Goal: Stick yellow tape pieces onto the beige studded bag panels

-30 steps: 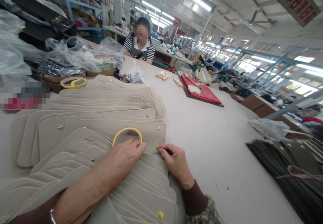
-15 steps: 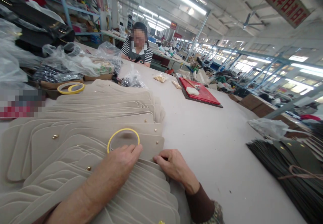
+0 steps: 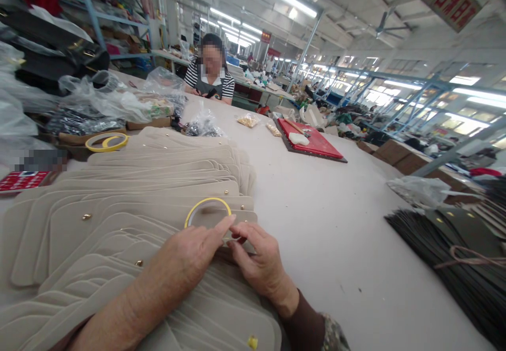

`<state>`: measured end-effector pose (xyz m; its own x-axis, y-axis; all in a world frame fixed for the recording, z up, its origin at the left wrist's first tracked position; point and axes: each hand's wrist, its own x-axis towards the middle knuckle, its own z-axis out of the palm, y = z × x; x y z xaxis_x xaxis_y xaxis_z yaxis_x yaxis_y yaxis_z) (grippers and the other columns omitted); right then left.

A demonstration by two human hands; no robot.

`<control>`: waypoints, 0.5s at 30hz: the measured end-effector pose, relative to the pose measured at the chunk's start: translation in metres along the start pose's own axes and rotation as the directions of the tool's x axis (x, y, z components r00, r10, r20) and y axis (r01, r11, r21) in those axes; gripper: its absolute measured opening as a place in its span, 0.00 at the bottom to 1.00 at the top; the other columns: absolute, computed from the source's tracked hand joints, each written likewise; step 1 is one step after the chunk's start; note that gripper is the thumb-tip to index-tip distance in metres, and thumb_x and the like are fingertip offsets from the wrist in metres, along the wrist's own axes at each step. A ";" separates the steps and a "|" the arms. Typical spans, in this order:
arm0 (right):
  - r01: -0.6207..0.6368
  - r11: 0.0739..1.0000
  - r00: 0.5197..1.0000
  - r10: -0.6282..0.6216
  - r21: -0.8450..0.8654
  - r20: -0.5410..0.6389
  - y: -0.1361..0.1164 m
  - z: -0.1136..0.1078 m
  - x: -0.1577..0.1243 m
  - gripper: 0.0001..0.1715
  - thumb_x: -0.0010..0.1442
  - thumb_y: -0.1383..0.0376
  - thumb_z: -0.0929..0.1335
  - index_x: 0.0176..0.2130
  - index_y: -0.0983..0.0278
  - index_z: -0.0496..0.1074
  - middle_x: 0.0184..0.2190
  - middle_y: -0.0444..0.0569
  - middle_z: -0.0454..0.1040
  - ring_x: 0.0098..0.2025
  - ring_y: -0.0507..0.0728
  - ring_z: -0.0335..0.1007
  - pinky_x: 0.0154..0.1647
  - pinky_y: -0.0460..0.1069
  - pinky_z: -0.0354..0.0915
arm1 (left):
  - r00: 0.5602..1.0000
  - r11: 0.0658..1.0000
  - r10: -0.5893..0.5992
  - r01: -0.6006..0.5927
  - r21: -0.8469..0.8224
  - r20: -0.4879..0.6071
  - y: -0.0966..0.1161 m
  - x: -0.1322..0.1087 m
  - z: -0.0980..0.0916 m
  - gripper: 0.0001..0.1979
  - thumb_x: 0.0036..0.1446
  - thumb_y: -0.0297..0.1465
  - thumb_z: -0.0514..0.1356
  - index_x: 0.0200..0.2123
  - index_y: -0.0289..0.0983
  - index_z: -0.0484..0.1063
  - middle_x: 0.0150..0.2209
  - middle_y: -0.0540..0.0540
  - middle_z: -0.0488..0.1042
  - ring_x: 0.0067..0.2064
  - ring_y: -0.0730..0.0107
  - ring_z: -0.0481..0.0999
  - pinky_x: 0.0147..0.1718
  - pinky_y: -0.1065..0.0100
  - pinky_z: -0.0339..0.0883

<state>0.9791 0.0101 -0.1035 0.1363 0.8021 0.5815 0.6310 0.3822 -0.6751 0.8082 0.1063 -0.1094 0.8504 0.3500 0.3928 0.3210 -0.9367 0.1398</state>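
Observation:
My left hand (image 3: 200, 245) is closed on a roll of yellow-edged tape (image 3: 208, 200), held upright above overlapping beige panels (image 3: 130, 235). My right hand (image 3: 259, 259) has come up against the left fingertips beside the roll. Its thumb and forefinger are bent together in a pinch; what lies between them is too small to make out. The panels have rounded corners, and several carry small gold studs (image 3: 86, 217). A scrap of yellow tape (image 3: 253, 342) sits on the nearest panel. My left fingers partly cover the roll's lower side.
A second tape roll (image 3: 106, 142) lies behind the panels at left. Beyond are plastic bags (image 3: 203, 124) and a red board (image 3: 310, 139) with a white lump on it. A tied bundle of dark strips (image 3: 446, 266) lies at right. Across the table sits a person (image 3: 211, 71).
My right hand has moved left and slightly up from the panels' edge to meet my left fingers. The tape roll has shifted right with my left hand.

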 end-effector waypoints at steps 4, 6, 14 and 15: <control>0.125 0.984 0.992 -0.125 -0.126 0.008 0.003 0.003 -0.001 0.10 0.62 0.73 0.65 0.40 0.62 0.74 0.34 0.52 0.78 0.36 0.56 0.74 0.41 0.50 0.70 | 1.000 1.000 -0.008 0.007 0.020 0.015 0.004 0.000 0.003 0.22 0.66 0.24 0.48 0.63 0.37 0.55 0.40 0.42 0.79 0.39 0.63 0.79 0.40 0.64 0.72; 0.158 0.968 0.987 -0.158 -0.192 0.019 0.004 0.004 -0.001 0.11 0.61 0.74 0.63 0.37 0.62 0.74 0.31 0.51 0.78 0.33 0.55 0.73 0.37 0.49 0.70 | 1.000 1.000 -0.001 0.001 -0.007 0.027 0.007 0.002 0.000 0.18 0.66 0.23 0.48 0.57 0.37 0.62 0.38 0.44 0.79 0.38 0.64 0.79 0.39 0.65 0.72; -0.041 0.981 0.995 0.024 -0.187 -0.093 -0.005 0.009 -0.003 0.09 0.54 0.73 0.65 0.27 0.63 0.74 0.21 0.46 0.75 0.23 0.52 0.69 0.27 0.45 0.65 | 0.994 0.994 -0.043 0.052 -0.093 0.101 0.014 0.010 -0.016 0.11 0.63 0.20 0.49 0.36 0.40 0.67 0.30 0.50 0.75 0.33 0.70 0.76 0.32 0.71 0.67; -0.141 0.984 0.987 0.130 -0.113 -0.098 -0.006 0.010 -0.003 0.08 0.53 0.71 0.66 0.26 0.63 0.74 0.20 0.45 0.74 0.22 0.51 0.68 0.25 0.45 0.65 | 0.995 0.995 -0.047 0.055 -0.082 0.092 0.016 0.010 -0.016 0.12 0.63 0.20 0.49 0.35 0.40 0.67 0.29 0.50 0.75 0.32 0.70 0.76 0.31 0.71 0.66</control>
<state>0.9670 0.0100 -0.1061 0.2916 0.7958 0.5307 0.6875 0.2113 -0.6947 0.8146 0.0950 -0.0888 0.8689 0.3931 0.3010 0.3317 -0.9135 0.2356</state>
